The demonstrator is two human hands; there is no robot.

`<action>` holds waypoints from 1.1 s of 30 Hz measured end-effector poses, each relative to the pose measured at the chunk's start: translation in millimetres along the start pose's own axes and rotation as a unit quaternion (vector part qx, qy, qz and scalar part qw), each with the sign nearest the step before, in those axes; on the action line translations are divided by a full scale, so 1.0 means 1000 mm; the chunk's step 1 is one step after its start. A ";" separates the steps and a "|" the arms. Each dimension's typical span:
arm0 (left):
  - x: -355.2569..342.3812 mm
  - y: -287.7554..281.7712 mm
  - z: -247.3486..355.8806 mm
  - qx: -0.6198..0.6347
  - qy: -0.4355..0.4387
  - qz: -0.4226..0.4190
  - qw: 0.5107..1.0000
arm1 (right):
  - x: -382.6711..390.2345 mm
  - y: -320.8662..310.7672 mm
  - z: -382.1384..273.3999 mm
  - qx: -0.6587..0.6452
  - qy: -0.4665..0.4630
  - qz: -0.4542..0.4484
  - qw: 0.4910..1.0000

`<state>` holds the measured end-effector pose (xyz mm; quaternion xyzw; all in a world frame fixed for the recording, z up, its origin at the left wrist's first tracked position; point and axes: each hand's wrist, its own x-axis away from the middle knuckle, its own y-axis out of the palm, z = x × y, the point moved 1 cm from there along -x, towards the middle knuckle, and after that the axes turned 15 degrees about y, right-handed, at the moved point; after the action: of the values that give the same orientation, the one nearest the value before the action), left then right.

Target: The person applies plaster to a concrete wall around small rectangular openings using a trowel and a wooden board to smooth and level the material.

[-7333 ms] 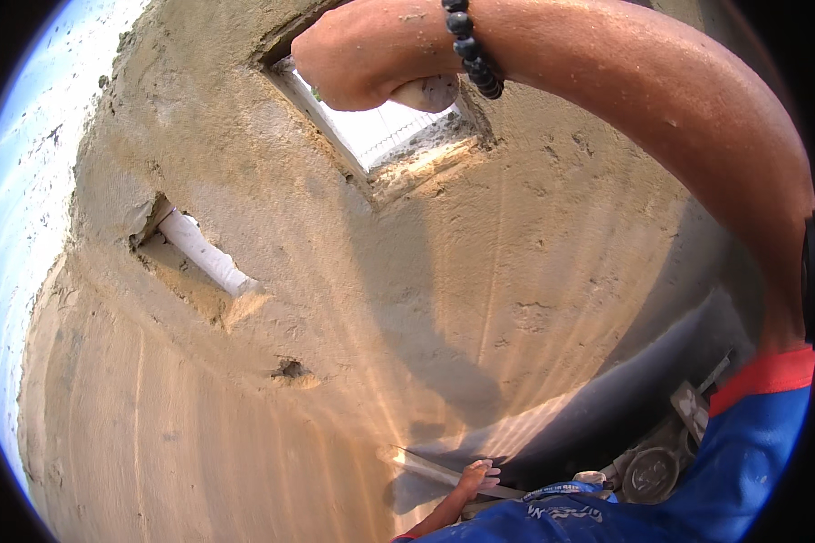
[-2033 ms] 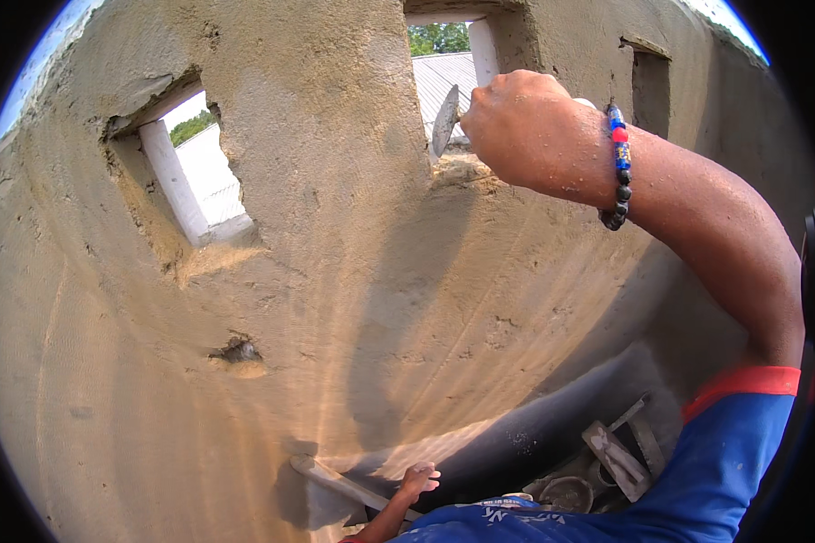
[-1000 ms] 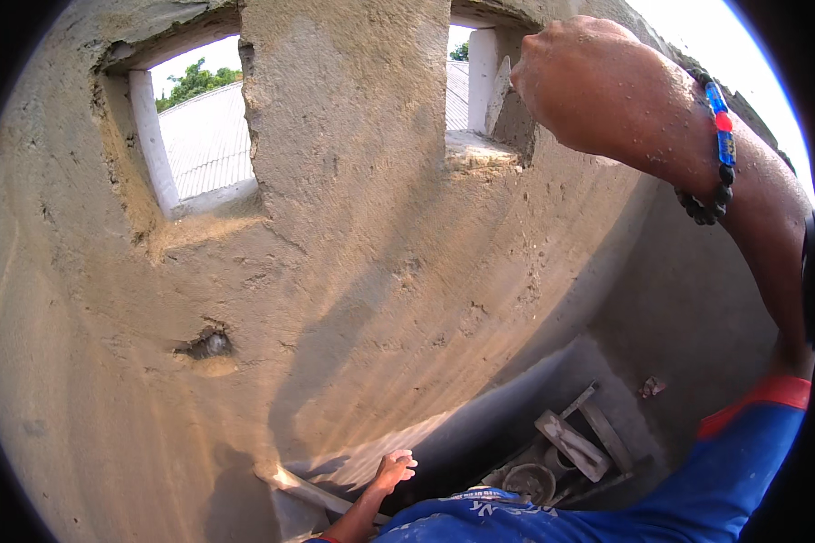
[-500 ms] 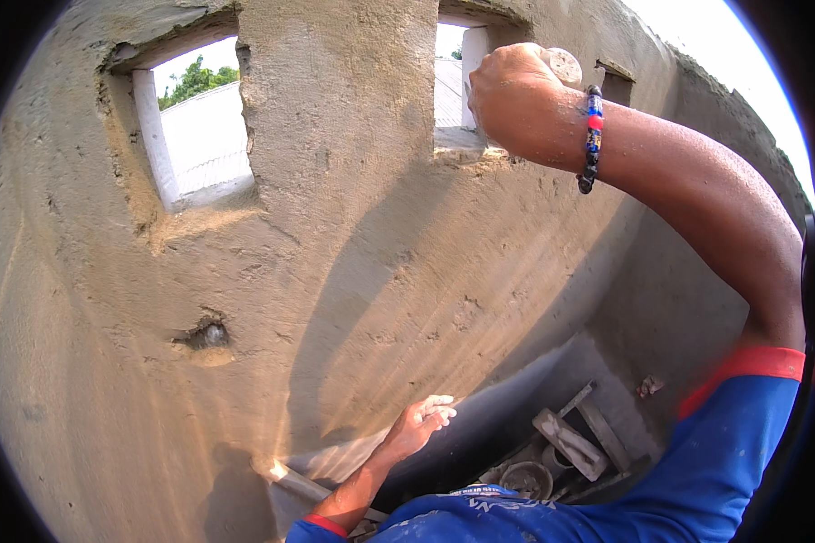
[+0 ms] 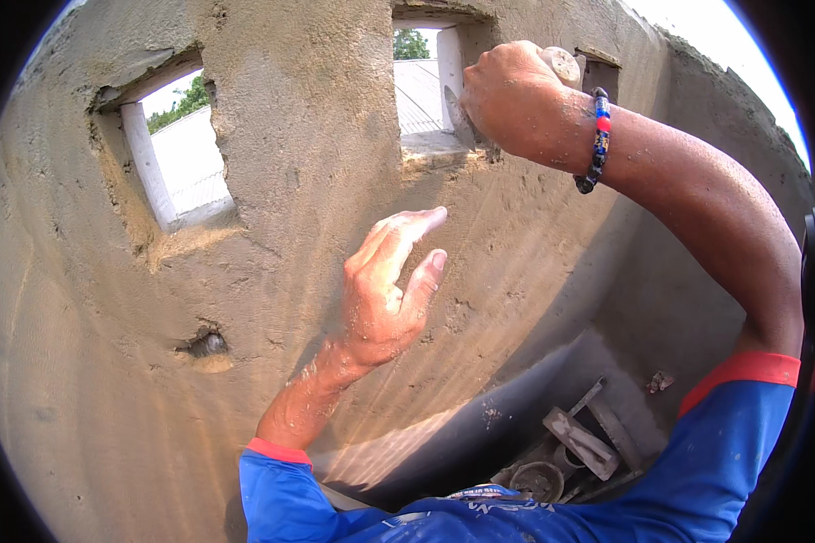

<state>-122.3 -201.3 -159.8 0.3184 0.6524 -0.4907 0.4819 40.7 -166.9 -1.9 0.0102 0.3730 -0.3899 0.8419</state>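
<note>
My right hand (image 5: 521,104) is raised in front of the middle window opening, its fingers wrapped round a trowel. The trowel's pale round handle end (image 5: 562,67) sticks out past my thumb side; a grey blade edge (image 5: 458,116) shows just left of the knuckles, and my fist hides the rest. Lower and to the left, my left hand (image 5: 385,285) is held up before the plastered wall (image 5: 290,181). It is open and empty, thumb apart from the stretched fingers. Whether it touches the wall I cannot tell.
A left window opening (image 5: 179,154) and a middle one (image 5: 421,90) pierce the wall. A small hole (image 5: 206,344) lies below the left one. At lower right are a mortar-stained wooden piece (image 5: 581,443) and a bucket (image 5: 539,481). A side wall (image 5: 724,145) closes the right.
My left hand has risen from low near the wall's foot to chest height before the wall. My right hand keeps its grip. The view has shifted slightly, so the windows sit further left.
</note>
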 end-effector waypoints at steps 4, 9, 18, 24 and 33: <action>-0.071 -0.007 -0.019 -0.030 0.002 0.012 0.999 | 0.043 -0.037 0.037 -0.014 -0.010 -0.072 0.997; -0.140 0.018 -0.058 -0.104 -0.032 -0.128 0.986 | 0.107 -0.015 0.087 -0.037 0.112 -0.015 0.993; -0.181 0.090 -0.157 -0.335 -0.233 -0.537 0.738 | 0.210 0.086 0.108 -0.236 0.177 -0.034 0.955; -0.174 0.113 -0.185 -0.336 -0.321 -0.539 0.703 | 0.230 0.118 0.097 -0.271 0.145 -0.084 0.948; -0.185 0.116 -0.207 -0.328 -0.344 -0.557 0.681 | 0.240 0.149 0.085 -0.391 0.122 -0.125 0.904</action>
<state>-22.8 42.3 -13.2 -0.4731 0.6171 -0.4977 0.3841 292.8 -245.0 -133.7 -0.3189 0.5931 -0.3111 0.6706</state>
